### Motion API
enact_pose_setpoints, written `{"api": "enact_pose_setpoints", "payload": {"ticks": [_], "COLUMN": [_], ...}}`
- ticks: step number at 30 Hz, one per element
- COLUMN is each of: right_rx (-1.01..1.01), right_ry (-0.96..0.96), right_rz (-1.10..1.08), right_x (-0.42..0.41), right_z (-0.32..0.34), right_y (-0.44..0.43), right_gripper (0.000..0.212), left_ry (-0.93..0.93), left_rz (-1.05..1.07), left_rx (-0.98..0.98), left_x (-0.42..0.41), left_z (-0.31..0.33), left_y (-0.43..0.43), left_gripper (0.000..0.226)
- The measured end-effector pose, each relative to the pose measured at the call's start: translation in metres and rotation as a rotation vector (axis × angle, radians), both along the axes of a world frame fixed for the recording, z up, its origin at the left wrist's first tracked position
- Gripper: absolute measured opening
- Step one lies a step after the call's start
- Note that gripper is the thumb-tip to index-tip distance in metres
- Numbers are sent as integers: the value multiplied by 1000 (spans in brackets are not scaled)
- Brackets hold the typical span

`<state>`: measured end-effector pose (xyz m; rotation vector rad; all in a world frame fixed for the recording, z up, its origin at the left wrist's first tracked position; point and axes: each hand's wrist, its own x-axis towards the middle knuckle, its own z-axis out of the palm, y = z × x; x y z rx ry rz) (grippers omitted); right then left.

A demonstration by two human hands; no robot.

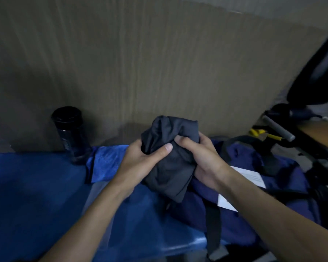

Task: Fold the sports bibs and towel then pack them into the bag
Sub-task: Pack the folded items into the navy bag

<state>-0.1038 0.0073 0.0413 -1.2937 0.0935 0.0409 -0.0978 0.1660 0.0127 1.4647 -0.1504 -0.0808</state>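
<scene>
Both hands [174, 157] grip the bunched dark bib [170, 148] between them.

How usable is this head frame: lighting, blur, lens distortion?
Head view: dim, bluish light, so the dark cloth bundle in the left hand and right hand shows little fold detail; motion blur streaks the wooden panel; wide-angle distortion bends the right edge; faint highlights on the black bottle.
</scene>
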Motion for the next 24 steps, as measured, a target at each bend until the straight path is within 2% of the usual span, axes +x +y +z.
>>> {"api": "enact_pose_setpoints", "payload": {"ticks": [4,12,14,15,17,18,21,24], "right_rx": [21,-102,-257,-358,-641,-833,-1261,-1472], "right_ry": [-19,-32,-47,-76,-133,-141,-148,-139], "right_rz": [-123,-247,-266,-276,-270,-239,-65,44], "right_x": [-36,-96,-107,-112,-121,-123,-128,-127], "right_z": [-1,-13,-22,-28,-43,-53,-78,-83], "right_y": [-55,-168,-195,-209,-240,-256,-286,-289], "right_gripper": [32,45,46,37,15,12,32,53], "left_ry": [-46,-152,-169,-173,-168,-171,-243,-329], "left_rz": [-29,-135,-122,-124,-138,-142,-145,-191], "left_rx": [59,100,146,177,252,287,387,434], "left_x": [-18,-60,-66,-68,-70,-70,-71,-76], "left_z": [5,2,-4,-7,-13,-16,-22,-19], "left_y": [-56,-167,-183,-189,-195,-196,-199,-202], "left_gripper": [31,31,37,43,52,52,51,49]}}
